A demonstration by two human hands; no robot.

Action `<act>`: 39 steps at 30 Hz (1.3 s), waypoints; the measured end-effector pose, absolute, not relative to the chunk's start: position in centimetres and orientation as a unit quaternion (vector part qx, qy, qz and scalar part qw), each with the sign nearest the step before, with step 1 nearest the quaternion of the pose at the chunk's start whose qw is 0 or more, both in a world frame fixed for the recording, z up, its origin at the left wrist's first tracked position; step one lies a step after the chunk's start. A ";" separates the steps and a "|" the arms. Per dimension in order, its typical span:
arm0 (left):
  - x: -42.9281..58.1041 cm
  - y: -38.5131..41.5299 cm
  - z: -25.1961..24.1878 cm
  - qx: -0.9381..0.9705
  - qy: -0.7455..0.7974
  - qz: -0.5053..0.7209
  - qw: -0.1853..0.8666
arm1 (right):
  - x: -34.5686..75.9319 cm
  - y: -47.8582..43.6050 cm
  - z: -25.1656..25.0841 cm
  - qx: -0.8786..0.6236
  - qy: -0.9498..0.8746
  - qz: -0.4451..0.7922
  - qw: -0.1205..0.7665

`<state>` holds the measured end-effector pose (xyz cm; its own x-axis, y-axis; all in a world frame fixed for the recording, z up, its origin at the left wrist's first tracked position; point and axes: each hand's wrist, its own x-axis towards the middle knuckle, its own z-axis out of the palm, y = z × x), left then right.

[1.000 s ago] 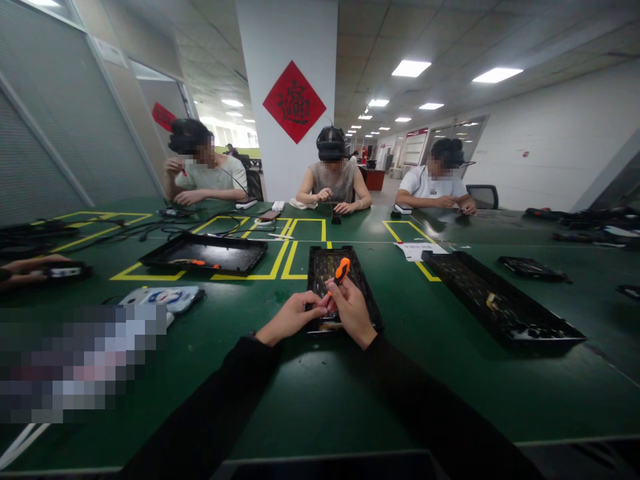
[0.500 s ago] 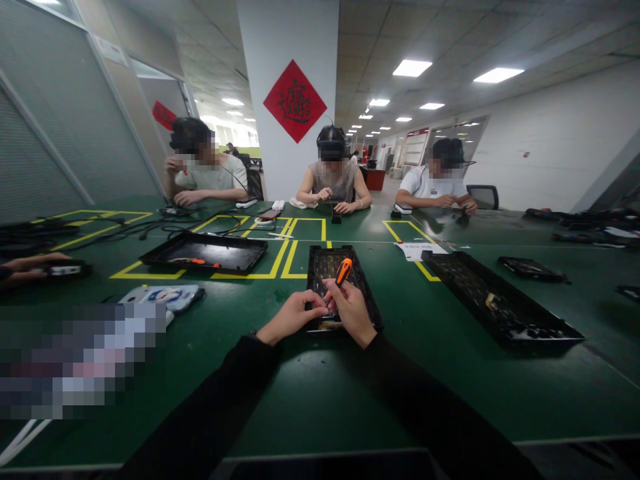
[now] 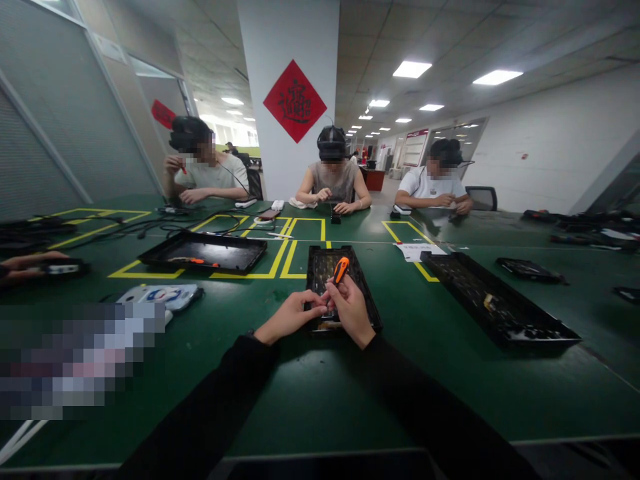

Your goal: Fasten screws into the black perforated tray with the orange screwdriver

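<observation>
My right hand [image 3: 350,308] grips a screwdriver [image 3: 341,269] with an orange and black handle, which leans with its butt end up and away from me. Its tip is hidden behind my fingers. Close against it, the fingers of my left hand [image 3: 295,313] are pinched together near the tip; what they hold is too small to make out. Both hands are over a black plastic tray [image 3: 320,260] lying lengthwise in front of me, with ribs and brownish bits inside.
A black tray [image 3: 230,250] with an orange-handled tool in it lies left, a long black tray [image 3: 500,307] right. A phone [image 3: 175,293] rests nearer on the left, beside a co-worker's hand [image 3: 35,263]. Cables [image 3: 150,227] cross the far left; three people sit opposite.
The screwdriver handle has tipped slightly to the left in my right hand. My left hand stays almost where it was, and the tray has not visibly moved.
</observation>
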<state>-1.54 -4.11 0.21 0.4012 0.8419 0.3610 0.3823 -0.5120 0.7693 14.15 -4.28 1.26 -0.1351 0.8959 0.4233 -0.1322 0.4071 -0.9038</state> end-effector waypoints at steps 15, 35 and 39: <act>-1.4 -4.4 0.7 0.781 0.380 0.380 0.318 | 14.4 -4.3 1.4 -0.343 -0.638 0.405 0.558; -1.3 -4.2 0.4 0.775 0.383 0.380 0.329 | 14.2 -4.2 1.3 -0.297 -0.586 0.482 0.580; -1.6 -4.2 0.6 0.784 0.377 0.368 0.329 | 14.3 -4.2 1.5 -0.303 -0.589 0.472 0.582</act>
<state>-1.62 -4.21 0.64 0.4446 0.8332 0.3287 0.3483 -0.4989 0.7935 14.31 -4.24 1.46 -0.1387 0.9065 0.3988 -0.1919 0.3705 -0.9088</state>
